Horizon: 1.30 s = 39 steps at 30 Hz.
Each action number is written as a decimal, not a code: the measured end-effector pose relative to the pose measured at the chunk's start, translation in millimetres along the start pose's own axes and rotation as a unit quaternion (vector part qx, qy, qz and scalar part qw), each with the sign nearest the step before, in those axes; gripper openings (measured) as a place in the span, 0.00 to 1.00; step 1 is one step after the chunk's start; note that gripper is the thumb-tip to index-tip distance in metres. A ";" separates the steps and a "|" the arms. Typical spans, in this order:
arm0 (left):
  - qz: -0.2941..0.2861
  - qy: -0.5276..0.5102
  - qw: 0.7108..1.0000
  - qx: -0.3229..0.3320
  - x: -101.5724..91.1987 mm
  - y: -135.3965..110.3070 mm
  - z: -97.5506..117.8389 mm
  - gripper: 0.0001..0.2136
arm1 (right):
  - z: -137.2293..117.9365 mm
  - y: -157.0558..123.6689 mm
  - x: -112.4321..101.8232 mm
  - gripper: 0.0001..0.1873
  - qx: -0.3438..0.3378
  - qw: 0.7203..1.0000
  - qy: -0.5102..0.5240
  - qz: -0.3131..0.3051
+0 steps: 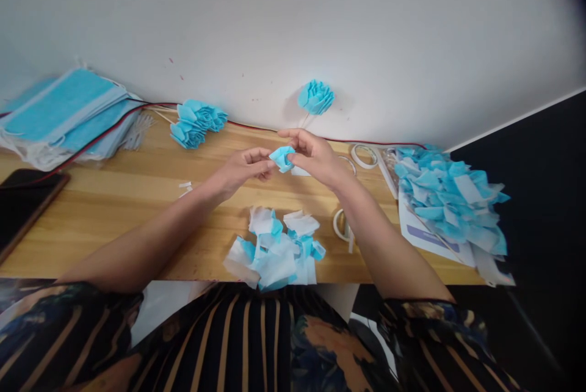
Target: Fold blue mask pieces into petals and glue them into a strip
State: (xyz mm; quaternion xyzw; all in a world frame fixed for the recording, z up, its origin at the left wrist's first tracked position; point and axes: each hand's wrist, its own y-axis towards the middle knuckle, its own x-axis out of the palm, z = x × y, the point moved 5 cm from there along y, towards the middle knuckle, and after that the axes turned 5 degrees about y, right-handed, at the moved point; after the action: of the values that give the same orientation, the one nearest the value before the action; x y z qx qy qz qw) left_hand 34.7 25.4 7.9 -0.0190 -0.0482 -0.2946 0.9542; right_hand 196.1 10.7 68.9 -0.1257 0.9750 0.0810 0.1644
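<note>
Beyond the loose heap of thin blue-and-white sheet pieces [274,257] on the wood-grained table [137,196], a small light-blue, cup-shaped bud of folded sheet material [281,158] is held up between two bare hands. Its left edge is pinched by the thumb and fingertips of the left hand [242,172]; its other side is grasped by the right hand [317,158], with the thumb pressed near the folds. Whether a stick is enclosed cannot be told, as the underside is hidden by fingers.

For neat work, the base is best gripped firmly and the rim touched only lightly, so that the thin layers are not crushed. Each piece should be seated low, overlapped evenly and drawn snug. A white ring-shaped tape roll [336,226] is placed handily just right of the heap. Well beyond the heap, a full, many-petalled blue flower [315,97] can be used as a guide to shape.
</note>
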 end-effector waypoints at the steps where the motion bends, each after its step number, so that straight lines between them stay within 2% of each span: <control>1: -0.005 -0.001 1.000 -0.001 1.0 -0.3 -0.3 0.16 | 0.7 0.8 1.3 0.26 0.000 1.000 0.002 -0.002; 4: 0.001 0.006 1.000 -0.007 2.1 -1.4 -0.6 0.14 | 3.1 3.2 6.1 0.27 0.001 1.000 0.009 -0.009; 7: 0.030 0.001 0.999 -0.013 -0.4 -1.8 -1.0 0.13 | 6.3 1.9 8.4 0.26 0.012 0.999 0.050 -0.013; 12: 0.075 -0.047 0.996 -0.025 -5.8 1.4 -5.8 0.12 | 19.0 -13.2 2.2 0.27 0.030 0.991 0.114 0.063; 16: 0.072 -0.090 0.993 -0.031 -4.9 3.1 -8.7 0.13 | 31.4 -22.2 12.7 0.32 0.066 0.991 0.102 0.058; 20: 0.065 -0.098 0.992 -0.038 -2.8 1.2 -8.1 0.13 | 32.9 -20.7 25.0 0.33 0.072 0.988 0.129 0.054; 28: 0.065 -0.110 0.991 -0.041 -2.6 0.8 -9.9 0.14 | 37.9 -16.5 31.5 0.30 0.081 0.974 0.195 0.084; 33: 0.047 -0.099 0.993 -0.036 -2.0 2.4 -13.1 0.14 | 41.7 -16.2 23.9 0.31 0.086 0.974 0.181 0.105; 39: 0.047 -0.084 0.995 -0.034 -2.8 2.3 -10.5 0.16 | 35.1 -20.6 10.6 0.35 0.066 0.987 0.103 0.101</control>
State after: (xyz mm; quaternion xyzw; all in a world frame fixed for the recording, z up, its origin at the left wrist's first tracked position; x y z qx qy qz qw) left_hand 34.6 28.2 -2.8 -0.0779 -0.1171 -0.2481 0.9585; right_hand 202.6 -4.3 30.2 -0.0232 0.9976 0.0189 0.0617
